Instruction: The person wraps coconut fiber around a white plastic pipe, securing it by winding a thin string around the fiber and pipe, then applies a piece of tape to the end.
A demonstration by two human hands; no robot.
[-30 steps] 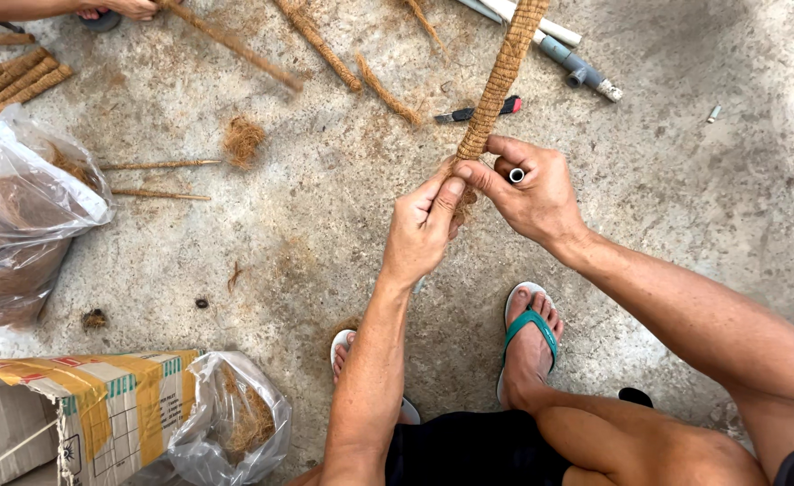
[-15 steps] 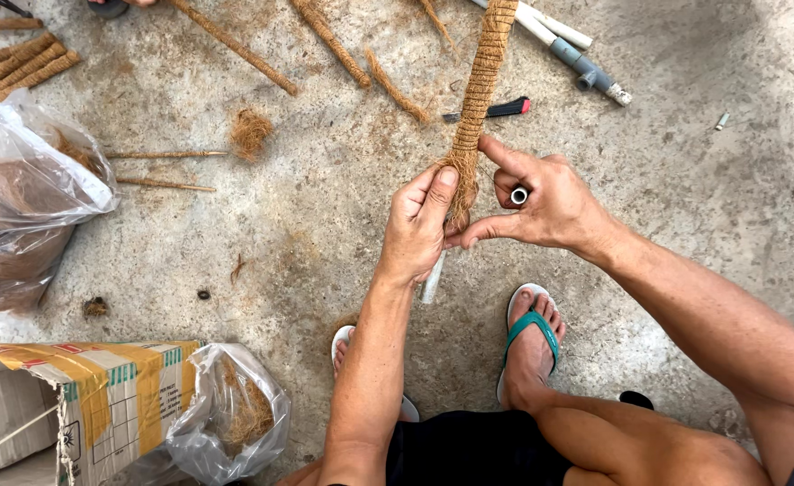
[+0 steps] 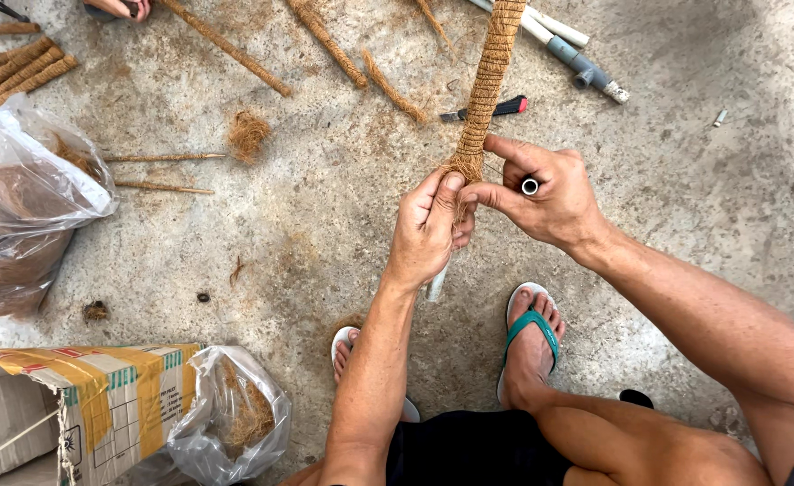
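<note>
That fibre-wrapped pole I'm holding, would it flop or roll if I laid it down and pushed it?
The fibre-wrapped pole probably stays stiff: a bare white pipe end shows below the left hand, so there seems to be a rigid core. It is round, so it may roll, though the rough coir should drag on the concrete floor. It likely grips well under the right hand.

We are looking straight down from one camera on the person's head, close above the left hand (image 3: 428, 229) and right hand (image 3: 545, 193), seeing the gray floor (image 3: 685, 180) and both feet below.
</note>
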